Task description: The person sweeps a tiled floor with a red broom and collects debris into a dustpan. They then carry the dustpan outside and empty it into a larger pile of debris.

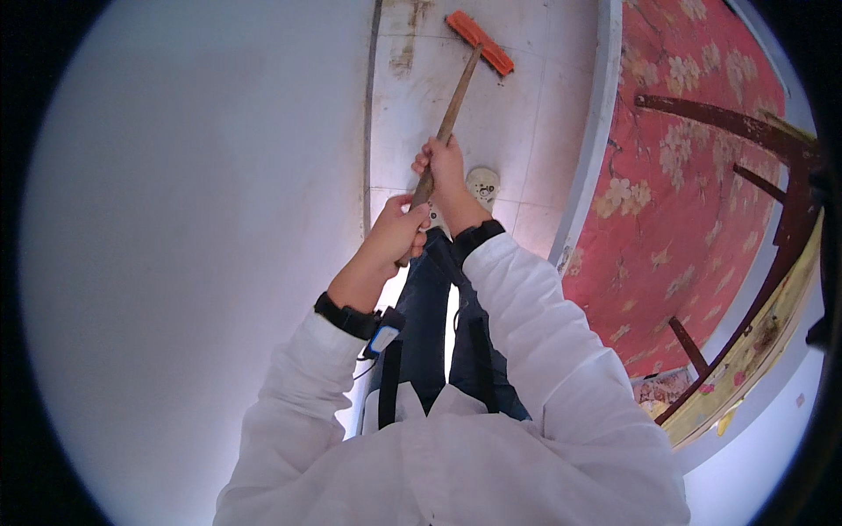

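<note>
Both of my hands grip the wooden handle (460, 96) of a long-handled floor brush. Its orange head (479, 42) rests on the pale tiled floor ahead of me, set at an angle to the handle. My right hand (445, 164) is wrapped around the middle of the handle. Nearer to my body, my left hand (399, 231) holds the handle close to its end, which sticks out a little below the fingers. Small dark crumbs (501, 83) lie beside the brush head. The bristles under the head are mostly hidden.
A plain pale wall (197, 197) runs along my left. On my right, a pale raised edge (585, 158) borders a red flower-patterned covering (658, 263), with a dark red wooden frame with legs (792, 197) over it. Brown stains (402, 59) mark the tiles by the wall.
</note>
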The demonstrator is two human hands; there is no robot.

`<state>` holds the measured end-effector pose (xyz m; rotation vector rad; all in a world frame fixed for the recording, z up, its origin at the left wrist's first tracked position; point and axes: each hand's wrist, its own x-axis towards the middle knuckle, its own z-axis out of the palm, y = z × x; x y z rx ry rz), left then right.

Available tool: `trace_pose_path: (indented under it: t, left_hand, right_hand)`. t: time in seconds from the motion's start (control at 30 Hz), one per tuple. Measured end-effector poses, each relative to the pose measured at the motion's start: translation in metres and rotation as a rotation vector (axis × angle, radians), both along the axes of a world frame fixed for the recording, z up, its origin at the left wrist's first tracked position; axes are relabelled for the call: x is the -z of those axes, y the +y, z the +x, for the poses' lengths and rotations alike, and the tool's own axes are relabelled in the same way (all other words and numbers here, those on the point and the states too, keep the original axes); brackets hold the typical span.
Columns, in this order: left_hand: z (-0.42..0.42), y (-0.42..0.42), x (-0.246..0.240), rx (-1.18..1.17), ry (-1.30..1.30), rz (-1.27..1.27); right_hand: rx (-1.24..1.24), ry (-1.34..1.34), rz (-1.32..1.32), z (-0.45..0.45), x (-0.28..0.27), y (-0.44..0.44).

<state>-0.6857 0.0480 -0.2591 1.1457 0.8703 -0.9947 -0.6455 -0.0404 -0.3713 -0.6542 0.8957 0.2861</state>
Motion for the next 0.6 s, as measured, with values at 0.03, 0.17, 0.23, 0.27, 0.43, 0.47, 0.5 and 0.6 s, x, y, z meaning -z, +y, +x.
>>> trace_pose_path:
  t: [0.03, 0.17, 0.23, 0.27, 0.43, 0.47, 0.5, 0.6]
  left_hand:
    - [0.002, -0.005, 0.001, 0.037, -0.007, 0.009]
    - [-0.014, -0.010, -0.020, 0.142, 0.024, 0.049]
    - [-0.026, -0.006, -0.033, 0.150, 0.077, 0.102]
    - [-0.029, -0.005, -0.034, 0.167, 0.118, 0.131]
    - [-0.005, -0.033, 0.000, 0.329, -0.028, 0.216]
    - [0.001, -0.039, 0.006, 0.359, -0.047, 0.226]
    - [0.002, -0.043, 0.008, 0.358, -0.084, 0.200]
    - [-0.007, -0.038, -0.005, 0.465, -0.022, 0.227]
  right_hand:
    - [0.064, -0.090, -0.002, 0.000, 0.001, -0.006]
    - [0.077, 0.045, 0.086, -0.021, -0.009, -0.012]
    - [0.054, 0.196, 0.149, -0.031, -0.013, -0.009]
    - [0.005, 0.251, 0.152, -0.033, -0.012, -0.009]
    - [0.037, 0.030, 0.044, -0.013, 0.009, -0.028]
    - [0.076, -0.024, 0.040, -0.011, 0.011, -0.032]
    - [0.132, -0.109, 0.019, -0.009, 0.013, -0.036]
    - [0.074, 0.088, 0.090, -0.015, 0.013, -0.038]
